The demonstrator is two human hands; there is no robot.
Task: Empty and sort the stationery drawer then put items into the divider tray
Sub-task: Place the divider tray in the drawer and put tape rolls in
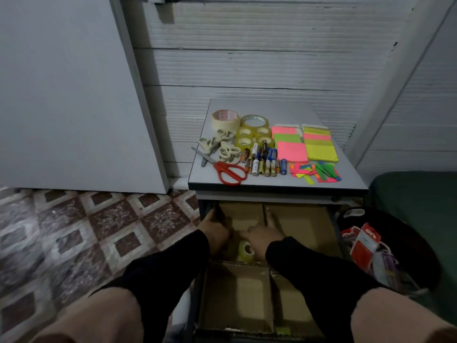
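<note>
The open drawer holds a brown cardboard divider tray [237, 295] with several compartments. My left hand [215, 231] is down in the tray's left middle compartment beside its left wall. My right hand [263, 235] lies palm down in the same area, just above a clear tape roll [246, 250] that lies in the compartment; a second roll [230, 251] shows dimly between my hands. Whether either hand grips a roll is hidden. On the cabinet top [279, 105] lie tape rolls [253, 132], scissors [228, 170], batteries [263, 162], sticky notes [306, 146] and coloured flags [317, 173].
A dark bag [390, 246] with red packaging stands right of the drawer, next to a green seat [420, 194]. Patterned floor tiles [81, 231] spread to the left. A white panel [69, 95] leans against the wall. My knees fill the bottom edge.
</note>
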